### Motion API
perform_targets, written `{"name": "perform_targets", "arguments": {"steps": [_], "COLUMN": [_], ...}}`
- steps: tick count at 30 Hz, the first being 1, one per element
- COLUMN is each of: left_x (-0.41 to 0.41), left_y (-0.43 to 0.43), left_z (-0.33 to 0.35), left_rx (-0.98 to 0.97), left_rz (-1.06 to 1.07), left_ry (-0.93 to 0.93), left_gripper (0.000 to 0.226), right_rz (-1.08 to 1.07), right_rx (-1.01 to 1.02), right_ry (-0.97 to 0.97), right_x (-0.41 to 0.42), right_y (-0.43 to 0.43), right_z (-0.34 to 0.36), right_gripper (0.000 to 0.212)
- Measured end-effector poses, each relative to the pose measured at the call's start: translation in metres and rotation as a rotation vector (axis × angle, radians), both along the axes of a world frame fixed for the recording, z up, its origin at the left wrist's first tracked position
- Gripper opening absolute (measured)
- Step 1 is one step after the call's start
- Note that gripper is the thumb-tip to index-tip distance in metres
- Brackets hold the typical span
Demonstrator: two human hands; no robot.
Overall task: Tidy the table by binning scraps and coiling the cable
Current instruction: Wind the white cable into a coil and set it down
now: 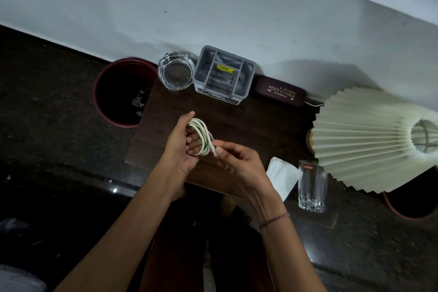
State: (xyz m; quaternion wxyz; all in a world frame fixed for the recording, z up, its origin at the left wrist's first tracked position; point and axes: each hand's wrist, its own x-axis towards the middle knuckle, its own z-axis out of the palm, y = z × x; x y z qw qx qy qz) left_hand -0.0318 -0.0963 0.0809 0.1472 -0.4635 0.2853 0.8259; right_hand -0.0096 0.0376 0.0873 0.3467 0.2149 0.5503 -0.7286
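Note:
A white cable (203, 134) is wound in several loops around the fingers of my left hand (180, 147), held just above the dark wooden table (248, 125). My right hand (239, 161) pinches the cable's free end with its small plug between thumb and forefinger, right beside the coil. A dark red round bin (113, 92) stands on the floor left of the table, with pale paper scraps (138, 102) lying in its bottom.
Along the table's back edge stand a glass ashtray (176, 73), a grey compartment organiser (224, 76) and a maroon glasses case (280, 92). A pleated lamp shade (369, 140) overhangs the right side. A drinking glass (312, 185) and white folded paper (283, 175) sit front right.

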Motion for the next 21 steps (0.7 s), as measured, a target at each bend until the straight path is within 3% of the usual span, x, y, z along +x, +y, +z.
{"name": "perform_targets", "arguments": {"steps": [8,10,14,17,21], "left_x": [-0.004,-0.005,-0.004,-0.004,0.003], "left_y": [0.005,0.005,0.011,0.022,0.038], "left_z": [0.003,0.002,-0.003,-0.005,-0.007], "left_rx": [0.099,0.089,-0.061,-0.266,-0.519], "left_rz": [0.007,0.004,0.027,0.014,-0.054], "left_ry": [-0.009,0.002,-0.006,-0.018,0.017], "left_gripper": [0.068,0.068,0.069,0.056,0.043], "right_rz": [0.036,0.092,0.105,0.128,0.065], "right_rx": [0.071,0.075,0.302,0.467,0.485], "right_ry": [0.093,0.139,0.228,0.246,0.155], "right_x": [-0.006,-0.005,-0.003,-0.001,-0.004], "right_y": [-0.002,-0.004,-0.012,-0.016,-0.018], "right_z": [-0.002,-0.003,-0.009,-0.012,-0.015], "right_gripper": [0.043,0.04,0.034,0.029,0.024]}}
